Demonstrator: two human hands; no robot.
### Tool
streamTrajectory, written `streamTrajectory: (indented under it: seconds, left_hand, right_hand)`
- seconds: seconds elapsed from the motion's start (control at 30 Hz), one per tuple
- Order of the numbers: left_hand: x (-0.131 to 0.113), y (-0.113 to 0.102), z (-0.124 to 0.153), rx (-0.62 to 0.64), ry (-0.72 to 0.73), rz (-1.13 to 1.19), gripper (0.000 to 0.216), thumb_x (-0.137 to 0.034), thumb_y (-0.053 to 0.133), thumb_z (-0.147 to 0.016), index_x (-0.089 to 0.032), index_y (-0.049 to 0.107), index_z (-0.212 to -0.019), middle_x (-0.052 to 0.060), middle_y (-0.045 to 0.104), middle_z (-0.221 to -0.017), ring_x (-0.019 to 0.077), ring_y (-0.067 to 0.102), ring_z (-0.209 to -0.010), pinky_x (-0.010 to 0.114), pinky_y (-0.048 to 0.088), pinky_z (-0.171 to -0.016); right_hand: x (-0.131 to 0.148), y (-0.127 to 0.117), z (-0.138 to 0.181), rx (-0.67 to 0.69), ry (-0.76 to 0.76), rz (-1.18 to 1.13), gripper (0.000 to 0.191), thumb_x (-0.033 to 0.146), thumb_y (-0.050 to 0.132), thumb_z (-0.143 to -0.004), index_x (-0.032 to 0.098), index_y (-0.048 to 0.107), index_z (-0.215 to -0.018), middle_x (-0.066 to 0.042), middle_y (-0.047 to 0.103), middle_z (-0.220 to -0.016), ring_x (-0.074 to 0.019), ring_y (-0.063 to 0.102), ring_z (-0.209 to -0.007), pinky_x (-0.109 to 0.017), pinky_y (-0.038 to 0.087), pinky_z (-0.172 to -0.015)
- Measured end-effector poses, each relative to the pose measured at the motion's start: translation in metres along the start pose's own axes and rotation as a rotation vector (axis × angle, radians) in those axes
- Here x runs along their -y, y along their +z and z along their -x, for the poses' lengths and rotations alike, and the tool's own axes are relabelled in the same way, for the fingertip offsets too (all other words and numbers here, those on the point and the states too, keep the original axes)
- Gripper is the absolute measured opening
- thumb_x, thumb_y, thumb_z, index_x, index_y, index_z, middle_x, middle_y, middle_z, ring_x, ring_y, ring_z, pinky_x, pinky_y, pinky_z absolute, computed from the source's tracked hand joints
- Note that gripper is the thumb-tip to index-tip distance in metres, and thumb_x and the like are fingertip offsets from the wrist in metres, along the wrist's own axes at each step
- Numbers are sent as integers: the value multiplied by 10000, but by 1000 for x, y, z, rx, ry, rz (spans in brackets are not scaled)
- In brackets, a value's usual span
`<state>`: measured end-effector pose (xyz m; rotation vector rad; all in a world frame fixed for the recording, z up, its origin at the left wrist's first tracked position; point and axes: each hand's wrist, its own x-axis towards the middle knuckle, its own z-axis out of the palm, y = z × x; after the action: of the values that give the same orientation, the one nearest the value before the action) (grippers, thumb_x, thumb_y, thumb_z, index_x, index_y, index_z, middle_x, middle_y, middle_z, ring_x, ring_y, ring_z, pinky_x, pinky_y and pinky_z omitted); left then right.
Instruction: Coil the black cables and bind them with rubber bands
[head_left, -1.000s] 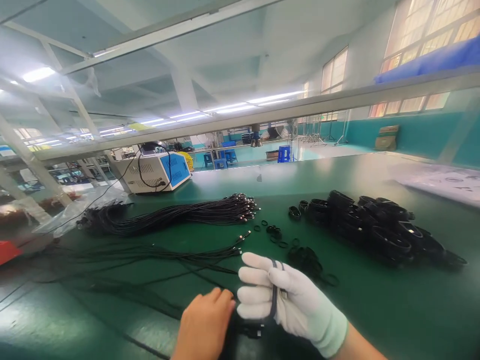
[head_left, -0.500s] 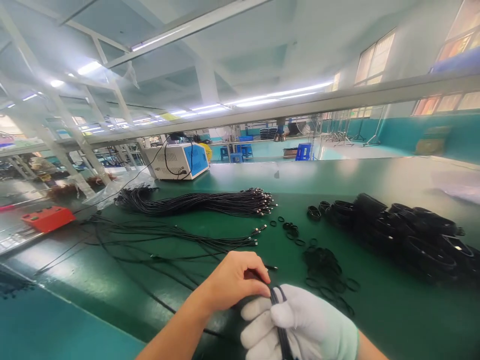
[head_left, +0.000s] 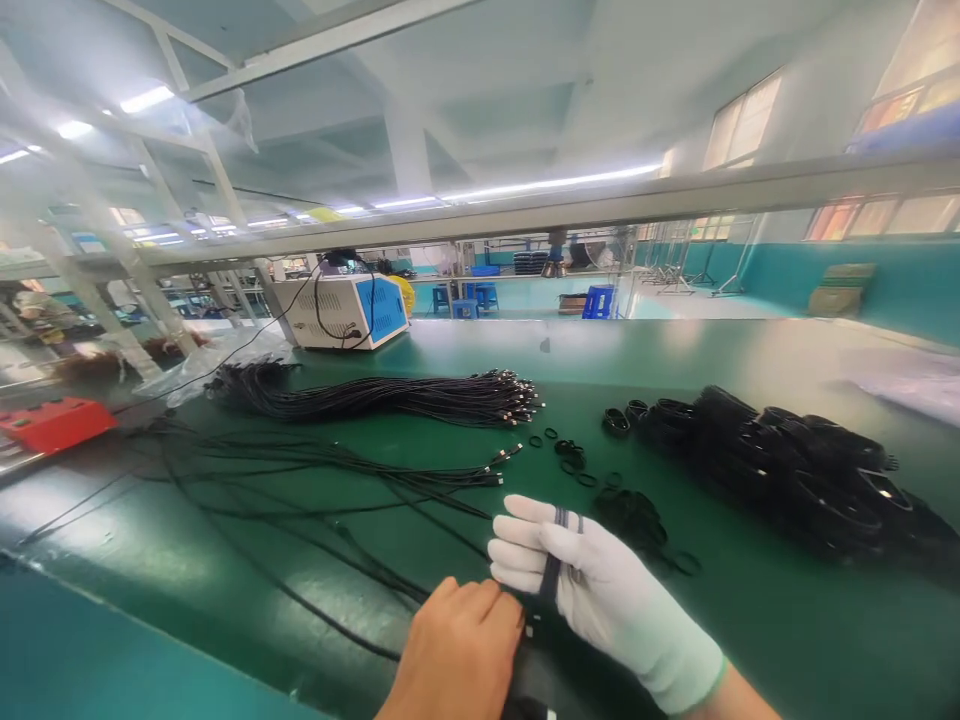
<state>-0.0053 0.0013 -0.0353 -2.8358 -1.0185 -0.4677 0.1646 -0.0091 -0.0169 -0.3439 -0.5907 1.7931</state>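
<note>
My right hand (head_left: 600,575) wears a white glove and is near the middle of the bench's front side. A folded black cable (head_left: 552,577) crosses its palm and fingers, pinned by the thumb. My left hand (head_left: 461,645) is bare and closed, back upward, just below and left of the glove. It grips the lower part of that cable; its fingertips are hidden. Ahead of my hands lie loose black cables (head_left: 420,480) with metal plugs. A scatter of small black rubber bands (head_left: 630,515) sits right of the glove.
A thick bundle of black cables (head_left: 390,397) lies across the green bench (head_left: 750,350). Coiled black cables (head_left: 787,470) are heaped at the right. A white and blue machine (head_left: 341,312) stands at the back left, a red box (head_left: 56,424) at the far left.
My left hand has moved down from above the glove to below it and closed. My right hand has risen slightly with the cable, its fingers straighter. The view has shifted a little to the right.
</note>
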Motion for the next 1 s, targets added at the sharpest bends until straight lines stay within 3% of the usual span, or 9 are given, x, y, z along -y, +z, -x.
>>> streamTrajectory:
  seconds: [0.1, 0.2, 0.3, 0.43, 0.53, 0.63, 0.77, 0.87, 1.0]
  left_hand:
    - [-5, -14, -7, -34, 64, 28, 127, -167, 520, -821, -199, 555, -703, -15, 604, -684, 149, 532, -605, 293, 305, -579]
    - [11, -39, -15, 33, 36, 182, 51, -216, 624, -782, -203, 594, -742, -29, 619, -732, 132, 537, -669, 267, 336, -630]
    - [28, -53, -21, 142, -80, 472, 33, -183, 655, -742, -209, 644, -759, -41, 624, -758, 115, 540, -702, 220, 378, -646]
    - [35, -37, -22, 206, -221, 909, 70, -179, 652, -709, -169, 695, -763, -8, 647, -764, 124, 581, -706, 204, 435, -647]
    - [33, -18, -21, 163, -268, 1017, 172, -217, 547, -795, -146, 700, -829, 26, 684, -822, 156, 607, -788, 230, 453, -702]
    - [33, -8, -17, 168, -279, 807, 258, -208, 423, -863, -166, 675, -829, 11, 690, -842, 152, 604, -787, 229, 438, -683]
    - [31, -5, -12, 133, -367, 397, 282, -199, 366, -898, -227, 645, -934, 7, 665, -870, 167, 595, -761, 267, 397, -680]
    - [15, -4, -9, 168, -422, 144, 308, -168, 348, -905, -266, 617, -1018, 13, 660, -888, 184, 607, -754, 289, 384, -667]
    - [-12, -1, -9, 154, -355, 16, 259, -135, 386, -878, -240, 622, -880, 12, 650, -793, 210, 604, -738, 339, 361, -692]
  right_hand:
    - [-10, -5, 4, -125, 116, 171, 318, 216, 671, -769, 117, 560, -1049, -94, 607, -912, -202, 581, -862, -383, 390, -842]
    - [-17, -7, 8, 51, 313, 216, 261, 230, 689, -750, 77, 591, -939, -87, 591, -840, -164, 557, -770, -339, 397, -787]
    - [-26, -6, 11, 223, 446, 111, 288, 253, 710, -718, 79, 565, -896, -43, 505, -750, -131, 496, -685, -326, 384, -720]
    - [-37, -6, 11, 296, 574, -80, 302, 235, 723, -678, 133, 473, -812, 30, 344, -665, -89, 379, -588, -263, 318, -612]
    - [-40, -4, 9, 279, 543, -178, 339, 196, 751, -628, 144, 461, -795, 51, 279, -652, -76, 315, -575, -239, 275, -589]
    - [-33, -4, 5, 187, 302, -161, 383, 235, 755, -648, 124, 542, -946, 38, 331, -674, -92, 354, -612, -266, 331, -631]
    - [-13, -10, -2, 3, 29, -67, 371, 252, 698, -733, 158, 585, -1075, -7, 512, -799, -127, 502, -758, -352, 400, -832]
    - [-2, -17, -6, -137, -44, 4, 349, 271, 691, -746, 169, 611, -1070, -62, 610, -1004, -175, 572, -924, -405, 382, -950]
    - [0, -25, -9, -202, -59, 29, 360, 267, 682, -761, 136, 609, -1088, -119, 623, -1112, -239, 592, -1014, -470, 359, -1001]
